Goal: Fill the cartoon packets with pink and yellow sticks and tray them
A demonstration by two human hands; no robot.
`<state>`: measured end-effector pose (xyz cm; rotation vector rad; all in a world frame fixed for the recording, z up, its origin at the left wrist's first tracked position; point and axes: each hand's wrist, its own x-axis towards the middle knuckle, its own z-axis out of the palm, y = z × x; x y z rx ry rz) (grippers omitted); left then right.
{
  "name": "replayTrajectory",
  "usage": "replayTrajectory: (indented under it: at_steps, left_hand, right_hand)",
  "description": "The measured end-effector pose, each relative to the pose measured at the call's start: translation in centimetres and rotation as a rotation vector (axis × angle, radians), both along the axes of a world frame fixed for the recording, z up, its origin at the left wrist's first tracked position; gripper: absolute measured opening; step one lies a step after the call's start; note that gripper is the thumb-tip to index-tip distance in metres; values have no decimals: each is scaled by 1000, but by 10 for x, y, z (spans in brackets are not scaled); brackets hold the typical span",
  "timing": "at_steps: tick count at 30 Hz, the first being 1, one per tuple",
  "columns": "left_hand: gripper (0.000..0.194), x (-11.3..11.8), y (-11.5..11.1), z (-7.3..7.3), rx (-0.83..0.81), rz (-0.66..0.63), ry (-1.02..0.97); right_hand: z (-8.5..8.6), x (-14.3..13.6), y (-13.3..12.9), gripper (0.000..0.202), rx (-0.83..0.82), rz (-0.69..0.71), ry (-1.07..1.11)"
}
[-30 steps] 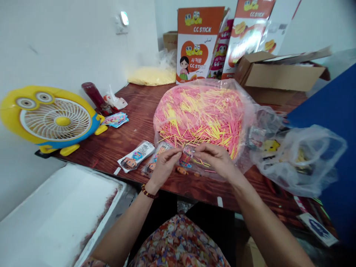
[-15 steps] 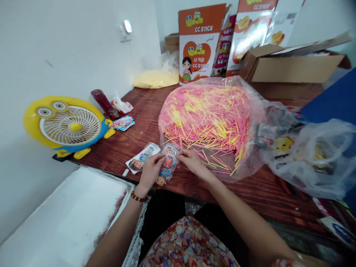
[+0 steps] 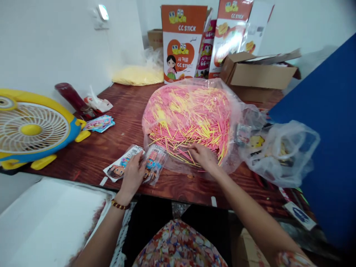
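Note:
My left hand [image 3: 132,174] is over the flat printed packets, its fingers and thumb closed at the edge of a clear printed packet [image 3: 155,159] with pink sticks showing inside. Beside it, partly under the hand, lies another printed packet [image 3: 116,170] with a cartoon face. My right hand [image 3: 205,157] is at the near side of a large clear plastic bag [image 3: 236,111], its fingertips pinched together at a thin pink stick. Loose pink and yellow sticks [image 3: 189,107] fill the bag in a heap.
A yellow-and-blue fan [image 3: 36,128] stands at the left, near a dark red bottle [image 3: 73,98], a tissue pack [image 3: 98,103] and printed packets [image 3: 100,123]. Cartons [image 3: 180,44] and an open cardboard box [image 3: 256,76] are behind. A white plastic bag [image 3: 280,155] lies at the right.
My right hand has left the clear packet and moved right to the loose sticks. The packet now lies lower, by my left hand. The view has shifted to the right.

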<state>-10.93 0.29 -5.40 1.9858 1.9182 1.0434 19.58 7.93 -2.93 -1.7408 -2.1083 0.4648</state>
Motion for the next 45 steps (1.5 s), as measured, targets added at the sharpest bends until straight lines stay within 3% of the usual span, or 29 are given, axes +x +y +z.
replayTrajectory:
  at_steps: [3, 6, 10, 15, 24, 33, 38, 45]
  left_hand:
    - [43, -15, -1, 14, 2, 76, 127]
    - [45, -37, 3, 25, -108, 213, 327]
    - [53, -63, 11, 22, -301, 299, 493]
    - [53, -75, 17, 8, -422, 265, 481]
    - [48, -71, 25, 6, -378, 250, 391]
    - [36, -74, 29, 9, -293, 308, 250]
    - [28, -83, 33, 15, -305, 298, 121]
    - [22, -95, 30, 16, -258, 317, -1]
  right_hand:
    - [9, 56, 11, 26, 85, -81, -268]
    - [12, 94, 25, 28, 156, -38, -578]
    - [9, 111, 41, 30, 213, 28, -725]
    - [5, 118, 57, 31, 291, 119, -753]
    - [-1, 130, 70, 30, 323, 277, -664]
    - [-14, 132, 77, 30, 293, 258, -431]
    - [-14, 122, 79, 31, 203, 211, -269]
    - [-13, 114, 84, 26, 123, -20, -58]
